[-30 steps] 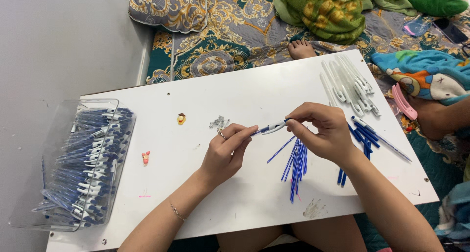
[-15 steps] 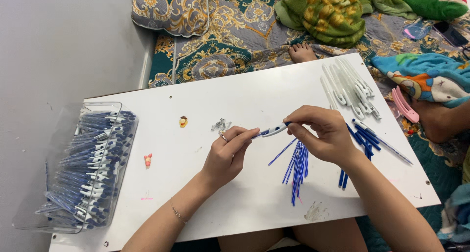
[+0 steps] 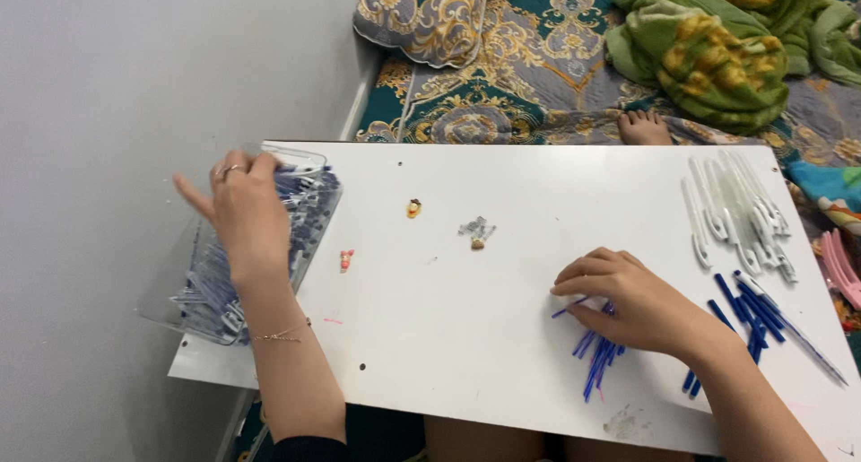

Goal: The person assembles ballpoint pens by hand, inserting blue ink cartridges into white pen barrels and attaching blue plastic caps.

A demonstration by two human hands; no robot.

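Judging by the full bin [image 3: 269,238] at left, lots are assembled already. Left hand [image 3: 240,213] hovers loose over it, apparently holding nothing; right hand [image 3: 628,300] pinches refills [image 3: 596,354], white barrels [image 3: 735,211] still waiting upper right.

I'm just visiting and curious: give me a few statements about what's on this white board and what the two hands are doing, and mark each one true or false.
1. The left hand is over the clear box of finished pens. True.
2. The right hand rests on the white pen caps. False: it lies on the loose blue refills; the white pen caps lie apart, near the board's far right edge.
3. The clear box stands at the left end of the white board. True.
4. Both hands hold one pen together. False: they are far apart, one at each side.
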